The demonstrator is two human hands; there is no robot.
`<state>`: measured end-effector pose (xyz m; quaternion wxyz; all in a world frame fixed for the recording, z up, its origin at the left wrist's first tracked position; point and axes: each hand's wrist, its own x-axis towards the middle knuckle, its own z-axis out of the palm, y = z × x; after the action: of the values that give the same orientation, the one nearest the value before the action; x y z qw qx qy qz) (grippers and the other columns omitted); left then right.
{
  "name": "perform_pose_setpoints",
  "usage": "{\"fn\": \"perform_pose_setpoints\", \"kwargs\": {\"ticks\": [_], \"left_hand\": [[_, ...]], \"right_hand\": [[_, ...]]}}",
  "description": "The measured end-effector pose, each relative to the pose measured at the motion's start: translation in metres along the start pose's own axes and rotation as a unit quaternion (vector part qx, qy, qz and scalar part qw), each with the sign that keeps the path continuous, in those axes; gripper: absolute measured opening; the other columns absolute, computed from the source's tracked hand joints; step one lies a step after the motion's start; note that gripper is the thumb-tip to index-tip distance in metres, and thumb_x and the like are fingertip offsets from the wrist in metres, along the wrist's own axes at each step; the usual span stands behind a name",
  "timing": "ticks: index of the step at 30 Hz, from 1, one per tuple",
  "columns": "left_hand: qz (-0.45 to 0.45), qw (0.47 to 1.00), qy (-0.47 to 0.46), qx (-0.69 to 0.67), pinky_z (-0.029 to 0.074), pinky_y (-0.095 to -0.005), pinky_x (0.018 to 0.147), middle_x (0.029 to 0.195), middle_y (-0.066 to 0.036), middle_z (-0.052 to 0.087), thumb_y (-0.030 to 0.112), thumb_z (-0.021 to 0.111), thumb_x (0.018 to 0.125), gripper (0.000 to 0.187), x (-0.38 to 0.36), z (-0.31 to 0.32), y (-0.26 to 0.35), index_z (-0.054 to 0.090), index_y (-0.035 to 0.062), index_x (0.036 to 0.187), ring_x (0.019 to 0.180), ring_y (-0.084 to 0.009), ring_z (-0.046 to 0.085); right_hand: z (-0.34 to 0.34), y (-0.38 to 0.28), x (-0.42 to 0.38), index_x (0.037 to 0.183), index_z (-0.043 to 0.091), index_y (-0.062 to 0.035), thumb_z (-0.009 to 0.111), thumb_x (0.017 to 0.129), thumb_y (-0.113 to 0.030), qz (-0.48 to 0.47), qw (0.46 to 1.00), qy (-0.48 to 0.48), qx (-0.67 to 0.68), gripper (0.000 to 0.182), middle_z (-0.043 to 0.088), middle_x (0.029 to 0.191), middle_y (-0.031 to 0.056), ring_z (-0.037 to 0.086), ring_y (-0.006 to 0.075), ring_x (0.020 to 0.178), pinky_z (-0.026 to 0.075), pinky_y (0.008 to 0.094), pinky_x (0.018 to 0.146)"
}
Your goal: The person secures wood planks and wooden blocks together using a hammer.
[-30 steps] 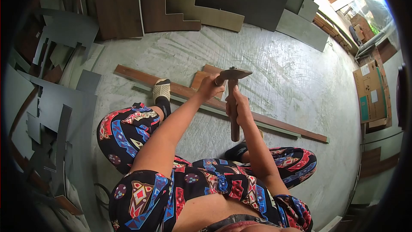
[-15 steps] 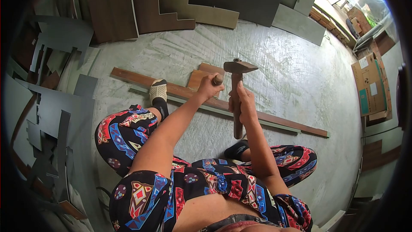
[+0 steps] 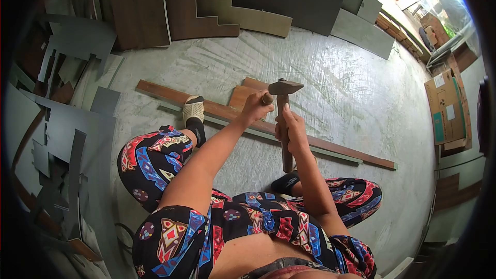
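Observation:
My left hand (image 3: pixel 253 110) is closed around a wooden-handled tool (image 3: pixel 267 98); only the round butt of its handle pokes out above my fist, and its lower part is hidden. In my right hand (image 3: pixel 293 130) a hammer (image 3: pixel 286 88) is gripped by its wooden handle, thumb along the shaft. The hammer's dark metal head is beside the butt of the tool, overlapping its edge in this view. Beneath both hands a long brown wooden strip (image 3: pixel 341 151) lies across the floor, with a small brown board (image 3: pixel 239 96) on its far side by my left hand.
My foot in a pale slipper (image 3: pixel 193 108) rests on the strip. Cut panels (image 3: pixel 139 13) lean along the far wall, and grey offcuts (image 3: pixel 67 124) pile up at the left. A cardboard box (image 3: pixel 445 106) stands at the right on the concrete floor (image 3: pixel 361 93).
The hammer has come slightly down and left, so its head is closer to the handle butt in my left hand. Both hands keep their grips.

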<state>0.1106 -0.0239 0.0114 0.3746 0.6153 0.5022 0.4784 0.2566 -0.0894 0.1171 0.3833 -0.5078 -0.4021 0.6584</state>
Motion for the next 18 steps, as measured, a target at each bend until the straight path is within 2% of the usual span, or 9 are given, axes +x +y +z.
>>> {"fn": "perform_pose_setpoints", "kwargs": {"ticks": [5, 8, 11, 15, 18], "left_hand": [[0.005, 1.0, 0.024, 0.015, 0.047, -0.0355, 0.066, 0.077, -0.013, 0.06, 0.016, 0.068, 0.063, 0.028, 0.0, 0.004, 0.0, 0.057, 0.0047, 0.086, 0.071, -0.0289, 0.06], [0.032, 0.999, 0.014, 0.022, 0.048, -0.0361, 0.066, 0.079, -0.014, 0.06, 0.017, 0.069, 0.062, 0.03, 0.003, 0.003, -0.001, 0.056, 0.005, 0.086, 0.074, -0.03, 0.061], [-0.005, 1.0, -0.004, -0.003, 0.048, -0.0373, 0.067, 0.08, -0.014, 0.061, 0.017, 0.069, 0.062, 0.031, 0.004, 0.005, -0.008, 0.056, 0.005, 0.087, 0.076, -0.0316, 0.061], [0.01, 0.999, 0.011, 0.039, 0.048, -0.0375, 0.067, 0.08, -0.014, 0.061, 0.017, 0.069, 0.062, 0.03, 0.002, 0.007, -0.005, 0.056, 0.0057, 0.087, 0.076, -0.0312, 0.061], [0.004, 1.0, 0.008, 0.03, 0.048, -0.0375, 0.068, 0.081, -0.014, 0.061, 0.017, 0.069, 0.063, 0.03, 0.003, 0.004, 0.002, 0.056, 0.0058, 0.088, 0.076, -0.0313, 0.061]], "right_hand": [[-0.002, -0.007, -0.003, 0.078, 0.052, -0.0016, 0.049, 0.089, -0.05, -0.034, 0.999, -0.018, 0.025, 0.049, 0.05, 0.054, 0.0062, 0.048, 0.015, 0.041, 0.037, 0.0266, 0.038], [-0.004, 0.005, 0.003, 0.078, 0.052, -0.0018, 0.049, 0.089, -0.049, 0.018, 1.0, 0.007, -0.015, 0.049, 0.05, 0.055, 0.0061, 0.049, 0.0152, 0.041, 0.037, 0.0266, 0.038], [0.0, -0.004, 0.0, 0.075, 0.051, -0.0035, 0.05, 0.088, -0.049, 0.017, 0.998, 0.018, 0.054, 0.048, 0.05, 0.052, 0.0061, 0.048, 0.0138, 0.04, 0.037, 0.0262, 0.037], [-0.006, -0.009, -0.002, 0.077, 0.052, -0.0018, 0.049, 0.088, -0.052, -0.051, 0.998, -0.004, 0.028, 0.051, 0.05, 0.054, 0.0073, 0.048, 0.0149, 0.041, 0.036, 0.0266, 0.038], [-0.003, -0.004, -0.002, 0.077, 0.052, -0.0016, 0.049, 0.088, -0.051, -0.005, 0.999, -0.021, 0.038, 0.051, 0.05, 0.054, 0.0069, 0.048, 0.0146, 0.041, 0.037, 0.0265, 0.038]]}}
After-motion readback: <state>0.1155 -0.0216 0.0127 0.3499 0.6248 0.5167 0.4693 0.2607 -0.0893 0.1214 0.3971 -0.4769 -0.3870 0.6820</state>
